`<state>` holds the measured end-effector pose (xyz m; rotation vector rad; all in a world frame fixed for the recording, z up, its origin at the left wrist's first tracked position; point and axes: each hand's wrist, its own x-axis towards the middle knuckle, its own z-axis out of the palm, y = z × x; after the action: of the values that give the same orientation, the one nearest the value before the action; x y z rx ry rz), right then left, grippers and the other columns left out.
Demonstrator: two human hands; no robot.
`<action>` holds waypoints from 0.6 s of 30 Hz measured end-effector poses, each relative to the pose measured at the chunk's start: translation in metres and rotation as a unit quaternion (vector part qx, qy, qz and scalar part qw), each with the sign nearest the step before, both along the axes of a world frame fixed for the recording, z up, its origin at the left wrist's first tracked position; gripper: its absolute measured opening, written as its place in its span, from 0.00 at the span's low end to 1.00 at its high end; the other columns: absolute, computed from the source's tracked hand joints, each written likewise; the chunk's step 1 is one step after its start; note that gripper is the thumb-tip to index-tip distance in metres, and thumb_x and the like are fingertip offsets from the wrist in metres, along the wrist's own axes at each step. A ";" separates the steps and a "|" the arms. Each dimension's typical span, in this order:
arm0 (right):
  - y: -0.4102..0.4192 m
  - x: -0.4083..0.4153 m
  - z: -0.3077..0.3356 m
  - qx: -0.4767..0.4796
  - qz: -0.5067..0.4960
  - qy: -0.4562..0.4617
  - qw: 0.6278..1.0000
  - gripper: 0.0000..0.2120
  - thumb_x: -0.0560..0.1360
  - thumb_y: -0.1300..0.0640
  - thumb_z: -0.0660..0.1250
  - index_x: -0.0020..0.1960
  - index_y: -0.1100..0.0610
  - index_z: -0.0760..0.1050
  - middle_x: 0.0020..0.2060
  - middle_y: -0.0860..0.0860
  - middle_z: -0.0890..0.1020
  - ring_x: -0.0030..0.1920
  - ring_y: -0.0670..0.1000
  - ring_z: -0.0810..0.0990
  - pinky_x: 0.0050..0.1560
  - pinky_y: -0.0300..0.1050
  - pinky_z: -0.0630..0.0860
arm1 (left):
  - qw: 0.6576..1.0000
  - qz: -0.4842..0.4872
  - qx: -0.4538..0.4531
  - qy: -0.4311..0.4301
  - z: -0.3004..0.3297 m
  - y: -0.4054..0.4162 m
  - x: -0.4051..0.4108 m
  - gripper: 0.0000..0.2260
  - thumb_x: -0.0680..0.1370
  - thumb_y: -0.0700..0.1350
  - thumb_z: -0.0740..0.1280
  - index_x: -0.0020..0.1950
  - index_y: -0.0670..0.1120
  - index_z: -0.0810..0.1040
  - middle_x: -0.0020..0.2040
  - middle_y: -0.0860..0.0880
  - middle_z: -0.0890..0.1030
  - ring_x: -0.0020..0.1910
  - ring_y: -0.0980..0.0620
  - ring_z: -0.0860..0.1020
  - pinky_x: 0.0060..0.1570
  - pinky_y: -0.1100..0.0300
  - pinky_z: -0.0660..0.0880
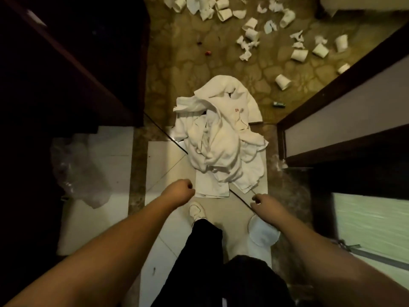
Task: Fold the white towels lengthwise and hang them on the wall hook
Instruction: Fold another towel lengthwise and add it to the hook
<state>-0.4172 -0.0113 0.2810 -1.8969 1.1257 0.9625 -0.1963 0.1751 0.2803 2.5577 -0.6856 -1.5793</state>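
A crumpled pile of white towels (pixel 218 138) lies on the floor straight ahead, across the doorway threshold. My left hand (pixel 179 191) hangs above the near edge of the pile with its fingers curled and nothing in it. My right hand (pixel 263 203) hovers to the right of the pile's near corner, fingers also curled and empty. Neither hand touches the towels. No wall hook is in view.
Dark door frames stand at left (pixel 73 63) and right (pixel 332 120). Several white paper cups and crumpled tissues (pixel 250 32) litter the patterned floor beyond. A clear plastic bag (pixel 75 169) lies at left. A round white object (pixel 263 233) sits by my right foot; my left shoe (pixel 197 212) is below the pile.
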 end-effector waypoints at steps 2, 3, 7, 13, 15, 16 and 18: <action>-0.011 0.028 -0.023 0.021 -0.062 -0.007 0.998 0.20 0.80 0.52 0.63 0.70 0.59 0.73 0.65 0.57 0.77 0.62 0.56 0.77 0.54 0.42 0.70 | 1.000 0.002 0.005 0.003 -0.027 -0.017 0.030 0.14 0.81 0.49 0.64 0.62 0.44 0.79 0.59 0.44 0.81 0.56 0.44 0.78 0.55 0.55 0.75; -0.016 0.038 -0.033 0.031 -0.088 -0.007 0.996 0.21 0.81 0.52 0.62 0.71 0.59 0.71 0.66 0.57 0.76 0.63 0.56 0.76 0.55 0.42 0.70 | 1.000 0.002 0.009 0.005 -0.040 -0.023 0.041 0.14 0.81 0.50 0.64 0.62 0.45 0.79 0.58 0.44 0.81 0.55 0.44 0.78 0.54 0.56 0.75; -0.039 0.070 -0.105 0.040 -0.132 0.010 0.990 0.23 0.81 0.52 0.62 0.73 0.58 0.68 0.66 0.57 0.77 0.66 0.57 0.75 0.57 0.43 0.69 | 0.999 -0.012 0.029 0.015 -0.118 -0.047 0.067 0.13 0.81 0.50 0.63 0.62 0.46 0.79 0.58 0.45 0.81 0.54 0.45 0.78 0.55 0.55 0.76; -0.066 0.096 -0.229 0.064 -0.137 0.011 0.988 0.24 0.81 0.52 0.63 0.74 0.61 0.66 0.69 0.59 0.75 0.68 0.58 0.73 0.61 0.41 0.68 | 0.999 -0.009 0.039 0.008 -0.236 -0.077 0.070 0.12 0.81 0.49 0.63 0.61 0.46 0.77 0.57 0.45 0.80 0.48 0.48 0.74 0.46 0.58 0.69; -0.075 0.107 -0.270 0.067 -0.181 -0.005 0.981 0.26 0.81 0.52 0.64 0.75 0.61 0.64 0.67 0.58 0.76 0.67 0.58 0.74 0.59 0.41 0.68 | 0.999 0.036 0.020 0.008 -0.274 -0.089 0.066 0.13 0.80 0.50 0.64 0.61 0.46 0.77 0.58 0.44 0.80 0.49 0.47 0.75 0.47 0.57 0.71; -0.079 0.111 -0.291 0.067 -0.210 -0.020 0.975 0.27 0.80 0.51 0.65 0.75 0.60 0.63 0.67 0.58 0.76 0.66 0.58 0.75 0.59 0.42 0.68 | 0.998 0.060 0.005 0.010 -0.292 -0.096 0.063 0.15 0.79 0.51 0.65 0.63 0.45 0.76 0.59 0.44 0.80 0.51 0.45 0.76 0.48 0.56 0.72; -0.085 0.119 -0.325 0.070 -0.283 -0.058 0.955 0.31 0.79 0.50 0.68 0.76 0.60 0.61 0.68 0.57 0.75 0.64 0.58 0.76 0.61 0.47 0.72 | 0.993 0.116 -0.027 0.009 -0.315 -0.109 0.058 0.21 0.79 0.52 0.67 0.69 0.43 0.72 0.64 0.44 0.77 0.60 0.42 0.77 0.53 0.56 0.71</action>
<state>-0.2986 -0.0962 -0.0441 -1.3751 1.3824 0.5802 -0.1384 0.0659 -0.0352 2.4747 -0.4064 -1.4865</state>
